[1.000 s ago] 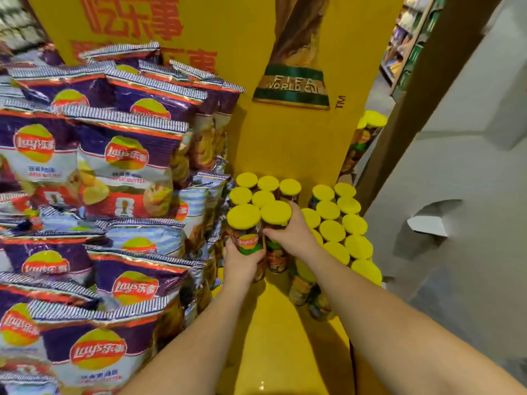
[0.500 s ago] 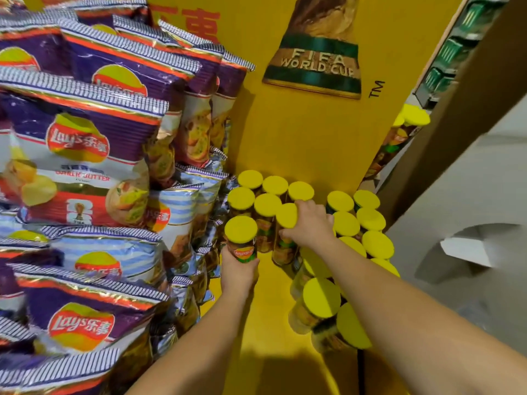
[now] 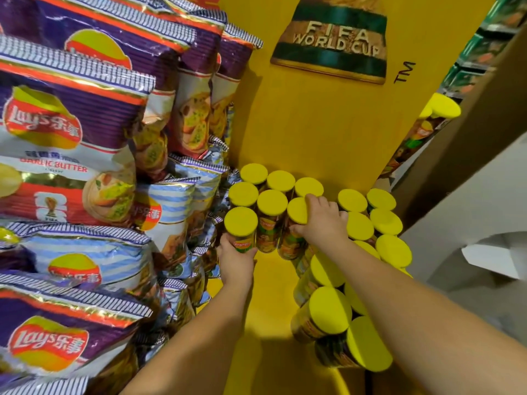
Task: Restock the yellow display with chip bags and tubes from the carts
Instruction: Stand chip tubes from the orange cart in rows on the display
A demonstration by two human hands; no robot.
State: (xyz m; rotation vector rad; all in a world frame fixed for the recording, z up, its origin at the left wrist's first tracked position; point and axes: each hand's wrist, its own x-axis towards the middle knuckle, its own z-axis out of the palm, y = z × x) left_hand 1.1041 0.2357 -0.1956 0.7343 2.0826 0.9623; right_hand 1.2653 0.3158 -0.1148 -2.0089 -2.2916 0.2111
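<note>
Yellow-lidded chip tubes stand upright in a cluster on the yellow display shelf. My left hand grips the front-left tube around its lower body. My right hand holds the tube at the front right of that cluster, fingers over its lid and thumb on its side. A second group of tubes stands to the right, with some nearer tubes leaning toward me. Purple and blue-striped chip bags are stacked high on the left.
The yellow back panel with a World Cup trophy print rises behind the tubes. More tubes show past its right edge. A grey-white cardboard box stands to the right. Bare yellow shelf lies between my forearms.
Both hands have carried their tubes further back against the rear cluster. The view has dropped closer to the shelf.
</note>
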